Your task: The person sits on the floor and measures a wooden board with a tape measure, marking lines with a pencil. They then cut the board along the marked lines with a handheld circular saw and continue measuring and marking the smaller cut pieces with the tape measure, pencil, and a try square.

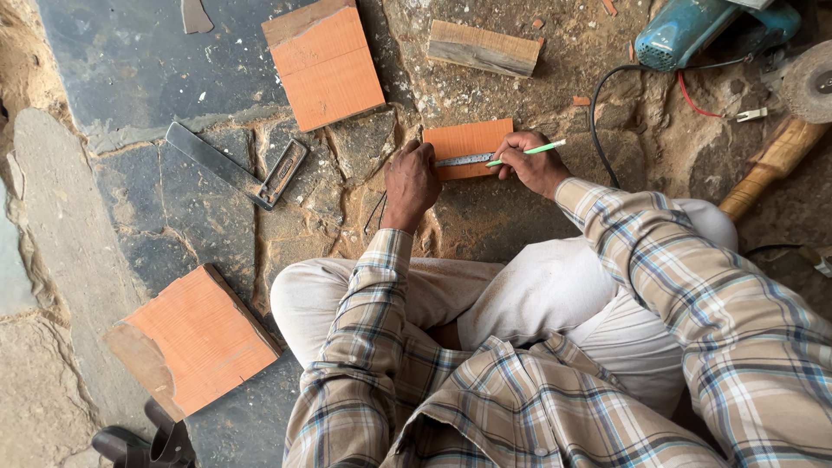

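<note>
We sit cross-legged over a small orange wood piece (468,139) on the stone floor (156,69). Our left hand (411,180) presses a metal ruler (464,159) flat on the piece's near edge, fingers curled down on the ruler's nine o'clock end. Our right hand (530,161) pinches a green pencil (527,152), tip touching the ruler from three o'clock. The ruler's long axis runs nine to three. At nine o'clock, well apart, lies a try square (236,166); a larger orange board (325,61) lies at eleven o'clock.
</note>
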Available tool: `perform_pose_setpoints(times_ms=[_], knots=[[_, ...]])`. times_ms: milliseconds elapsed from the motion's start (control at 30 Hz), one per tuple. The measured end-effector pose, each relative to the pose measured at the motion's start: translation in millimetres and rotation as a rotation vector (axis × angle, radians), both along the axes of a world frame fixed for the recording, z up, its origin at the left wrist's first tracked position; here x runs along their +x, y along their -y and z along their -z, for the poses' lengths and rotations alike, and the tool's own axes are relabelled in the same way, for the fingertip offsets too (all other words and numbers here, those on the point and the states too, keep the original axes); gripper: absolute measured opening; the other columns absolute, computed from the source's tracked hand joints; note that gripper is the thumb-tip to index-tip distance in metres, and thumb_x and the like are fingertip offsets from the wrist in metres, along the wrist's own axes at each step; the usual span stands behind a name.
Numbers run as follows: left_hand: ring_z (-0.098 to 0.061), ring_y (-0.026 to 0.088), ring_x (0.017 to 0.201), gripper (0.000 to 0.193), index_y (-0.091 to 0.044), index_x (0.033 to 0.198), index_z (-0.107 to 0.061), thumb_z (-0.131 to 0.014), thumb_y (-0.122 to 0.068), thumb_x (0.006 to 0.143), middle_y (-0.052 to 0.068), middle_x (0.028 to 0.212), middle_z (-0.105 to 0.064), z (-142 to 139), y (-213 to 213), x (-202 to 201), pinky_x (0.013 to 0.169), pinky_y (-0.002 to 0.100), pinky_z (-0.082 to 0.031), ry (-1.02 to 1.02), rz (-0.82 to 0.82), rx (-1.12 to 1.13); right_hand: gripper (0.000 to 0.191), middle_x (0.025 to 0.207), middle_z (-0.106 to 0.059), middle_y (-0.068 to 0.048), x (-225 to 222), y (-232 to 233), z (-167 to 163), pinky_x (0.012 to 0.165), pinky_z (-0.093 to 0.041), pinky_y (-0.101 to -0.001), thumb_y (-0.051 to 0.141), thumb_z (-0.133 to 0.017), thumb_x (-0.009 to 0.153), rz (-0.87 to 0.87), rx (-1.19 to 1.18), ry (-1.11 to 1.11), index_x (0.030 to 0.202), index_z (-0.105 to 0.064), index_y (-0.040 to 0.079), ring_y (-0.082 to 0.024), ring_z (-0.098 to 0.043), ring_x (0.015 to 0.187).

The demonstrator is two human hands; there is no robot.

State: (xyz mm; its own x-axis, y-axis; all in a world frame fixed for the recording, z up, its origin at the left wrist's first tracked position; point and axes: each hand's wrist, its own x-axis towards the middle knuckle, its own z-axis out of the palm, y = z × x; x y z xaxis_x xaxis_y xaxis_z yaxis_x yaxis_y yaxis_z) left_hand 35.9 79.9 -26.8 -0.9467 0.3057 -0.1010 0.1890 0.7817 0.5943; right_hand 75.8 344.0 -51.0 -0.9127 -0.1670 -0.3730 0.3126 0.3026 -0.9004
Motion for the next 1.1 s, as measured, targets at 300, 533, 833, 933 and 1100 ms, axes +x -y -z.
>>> perform_pose_setpoints(times_ms=[300, 533, 833, 933, 1100], knots=[[-0.065, 0.031, 0.089, 0.008, -0.008, 0.083, -0.066, -0.061, -0.006, 0.089, 0.009, 0.090, -0.064, -1, -1, 1, 0.079, 0.051, -0.045, -0.009, -0.007, -0.006, 0.024, 0.089, -0.075, -0.017, -1, 1, -5, 0.068, -0.063, -0.0300, 0.016, -0.053, 0.099, 0.056, -0.103, -0.005, 0.096, -0.066, -0.004, -0.017, -0.073, 0.074], [-0.066, 0.031, 0.088, 0.007, -0.009, 0.086, -0.065, -0.061, -0.006, 0.091, 0.009, 0.092, -0.064, -4, -2, 1, 0.080, 0.051, -0.044, 0.030, -0.021, -0.010, 0.024, 0.099, -0.073, -0.015, -1, 31, -1, 0.076, -0.062, -0.0318, 0.020, -0.052, 0.102, -0.034, -0.192, -0.030, 0.101, -0.065, -0.001, -0.017, -0.073, 0.083], [-0.065, 0.032, 0.093, 0.005, -0.009, 0.086, -0.066, -0.062, -0.006, 0.089, 0.009, 0.095, -0.065, -6, -2, 1, 0.081, 0.050, -0.044, 0.046, -0.036, 0.012, 0.026, 0.097, -0.073, -0.014, -4, 44, 4, 0.078, -0.060, -0.0321, 0.022, -0.051, 0.102, -0.008, -0.251, -0.011, 0.102, -0.062, 0.000, -0.016, -0.070, 0.084], [-0.065, 0.032, 0.094, 0.005, -0.009, 0.086, -0.066, -0.063, -0.006, 0.089, 0.009, 0.093, -0.065, -5, -2, 1, 0.082, 0.050, -0.044, 0.039, -0.035, 0.003, 0.026, 0.098, -0.072, -0.014, -3, 42, 2, 0.079, -0.060, -0.0320, 0.023, -0.051, 0.102, -0.013, -0.266, -0.019, 0.103, -0.062, -0.001, -0.016, -0.070, 0.085], [-0.065, 0.032, 0.092, 0.004, -0.009, 0.086, -0.066, -0.063, -0.006, 0.088, 0.009, 0.093, -0.065, -5, -2, 2, 0.081, 0.050, -0.044, 0.047, -0.036, 0.002, 0.025, 0.098, -0.072, -0.016, -4, 44, -1, 0.081, -0.061, -0.0333, 0.023, -0.052, 0.102, -0.007, -0.273, 0.004, 0.103, -0.063, 0.000, -0.018, -0.071, 0.086]])
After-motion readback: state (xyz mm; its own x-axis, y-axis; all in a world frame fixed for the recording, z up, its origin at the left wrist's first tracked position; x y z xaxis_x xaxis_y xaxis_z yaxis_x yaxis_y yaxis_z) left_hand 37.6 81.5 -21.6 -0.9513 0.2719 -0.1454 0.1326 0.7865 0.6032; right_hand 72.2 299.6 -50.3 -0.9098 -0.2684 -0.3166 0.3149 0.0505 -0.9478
